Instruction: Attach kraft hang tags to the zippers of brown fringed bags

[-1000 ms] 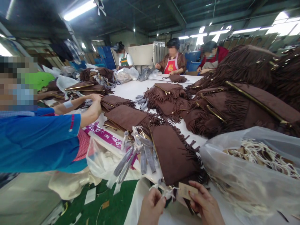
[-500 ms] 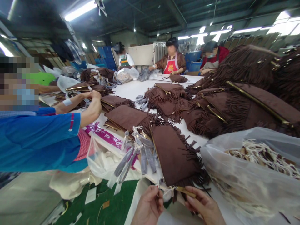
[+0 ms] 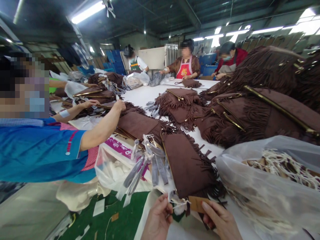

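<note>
At the near table edge, my right hand (image 3: pixel 220 218) pinches a tan cardboard hang tag (image 3: pixel 197 204) between thumb and fingers. White string (image 3: pixel 181 202) runs from the tag to my left hand (image 3: pixel 158 213), whose thumb and fingertips are closed on it. Just beyond both hands lies a brown fringed bag (image 3: pixel 183 166) with a gold zipper along its left side. To its left, grey strips in clear plastic sleeves (image 3: pixel 157 163) hang over the table edge.
A clear plastic bag (image 3: pixel 232 166) of stringed tags stands at right. Brown fringed bags (image 3: pixel 280 110) are heaped behind it. A co-worker's arm (image 3: pixel 100 133) in a blue sleeve reaches in from the left. Several people work across the white table (image 3: pixel 150 94).
The tag in my right hand has turned from edge-on to show its flat face. The co-worker at left has reached farther right over the bags.
</note>
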`<action>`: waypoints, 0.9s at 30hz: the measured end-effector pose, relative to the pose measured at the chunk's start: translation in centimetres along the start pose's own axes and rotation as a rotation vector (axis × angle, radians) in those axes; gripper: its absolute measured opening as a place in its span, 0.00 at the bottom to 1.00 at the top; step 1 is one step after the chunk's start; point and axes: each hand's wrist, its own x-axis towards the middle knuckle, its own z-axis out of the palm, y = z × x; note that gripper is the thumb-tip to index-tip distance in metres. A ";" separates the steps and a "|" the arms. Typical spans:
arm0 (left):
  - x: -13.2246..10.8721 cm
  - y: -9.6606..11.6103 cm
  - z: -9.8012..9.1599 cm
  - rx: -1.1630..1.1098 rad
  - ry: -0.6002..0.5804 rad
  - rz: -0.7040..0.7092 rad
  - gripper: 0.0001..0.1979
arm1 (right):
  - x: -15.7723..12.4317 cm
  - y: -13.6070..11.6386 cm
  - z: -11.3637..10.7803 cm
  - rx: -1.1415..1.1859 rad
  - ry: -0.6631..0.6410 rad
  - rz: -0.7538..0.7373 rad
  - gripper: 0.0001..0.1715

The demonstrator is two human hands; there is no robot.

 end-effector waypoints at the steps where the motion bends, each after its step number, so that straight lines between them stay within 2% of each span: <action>1: -0.1 0.0 0.1 -0.021 -0.020 0.031 0.22 | 0.0 0.0 0.0 -0.003 -0.006 -0.007 0.27; 3: -0.4 0.0 0.3 0.024 -0.077 0.143 0.24 | 0.0 0.1 -0.1 -0.002 -0.013 -0.018 0.26; 4: -0.5 -0.1 0.3 0.129 -0.096 0.220 0.24 | 0.0 0.1 -0.1 -0.001 -0.016 -0.020 0.25; 9: -0.4 -0.9 -1.3 1.179 -0.057 0.826 0.30 | -0.1 0.1 0.1 0.022 -0.024 -0.007 0.25; 10: -0.3 -1.0 -1.6 1.344 -0.070 0.910 0.30 | 0.0 0.2 0.1 0.028 -0.027 -0.001 0.25; 12: -0.2 -1.0 -2.0 1.519 -0.068 0.980 0.27 | 0.0 0.2 0.2 0.032 -0.032 0.013 0.26; 14: -0.3 -0.9 -1.8 1.508 0.040 0.939 0.24 | 0.1 0.3 0.2 0.042 -0.034 0.021 0.26; 16: -0.6 -0.7 -1.2 1.383 0.135 0.769 0.16 | 0.0 0.2 0.2 0.061 -0.036 0.027 0.26; 18: -0.8 -0.3 -0.5 1.184 0.082 0.512 0.08 | -0.1 0.1 0.2 0.078 -0.030 0.032 0.24; 20: -0.9 0.3 -0.1 0.973 -0.037 0.298 0.07 | -0.2 -0.1 0.2 0.089 -0.025 0.036 0.23; 21: -1.0 0.5 0.1 0.881 -0.075 0.242 0.08 | -0.3 -0.1 0.2 0.099 -0.022 0.039 0.23; 23: -1.1 0.8 0.2 0.769 -0.082 0.234 0.10 | -0.4 0.0 0.3 0.131 -0.030 0.049 0.22; 27: -1.6 0.7 0.4 0.774 -0.031 0.492 0.09 | -0.4 0.5 0.8 0.227 -0.030 0.091 0.22</action>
